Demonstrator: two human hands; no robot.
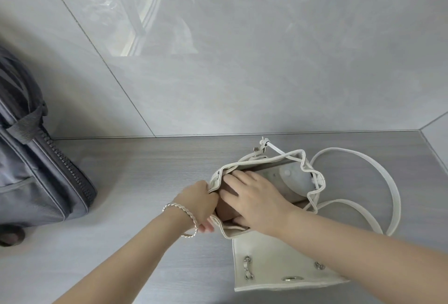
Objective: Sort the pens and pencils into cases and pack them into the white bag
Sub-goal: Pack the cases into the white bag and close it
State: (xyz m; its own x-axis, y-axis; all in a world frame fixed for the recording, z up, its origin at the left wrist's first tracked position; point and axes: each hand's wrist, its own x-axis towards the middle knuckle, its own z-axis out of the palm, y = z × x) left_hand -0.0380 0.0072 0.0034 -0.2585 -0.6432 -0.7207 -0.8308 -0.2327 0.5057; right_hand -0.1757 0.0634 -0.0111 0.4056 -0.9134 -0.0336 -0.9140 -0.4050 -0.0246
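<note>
White bag (278, 265) standing on the grey wood-grain counter (145, 170), right of centre and near the person, its mouth turned up and its flap lying flat toward the near edge. The long strap (395, 197) loops loosely on the counter to the right. The left hand (201, 204), with a silver bracelet (181, 216) at the wrist, pinches the left rim of the mouth between thumb and curled fingers and draws it aside. The right hand (254, 202) is inside the mouth, palm down, fingers spread and laid over a brownish object (226, 209) of which only a part shows; it may be one of the cases, but this cannot be told, nor whether the fingers grip it or merely press on it. No pens or pencils are in view.

Handling, as judged: the bag wall crumples and folds along the rim, so it is soft and will not stay open by itself; the rim edge, where the piping gives some stiffness, is the sensible place to hold. The bag looks light and could slide on the smooth counter if pushed sideways. The strap is limp and could snag a wrist.

A dark grey zipped bag (36, 170) stands at the far left, well apart.
</note>
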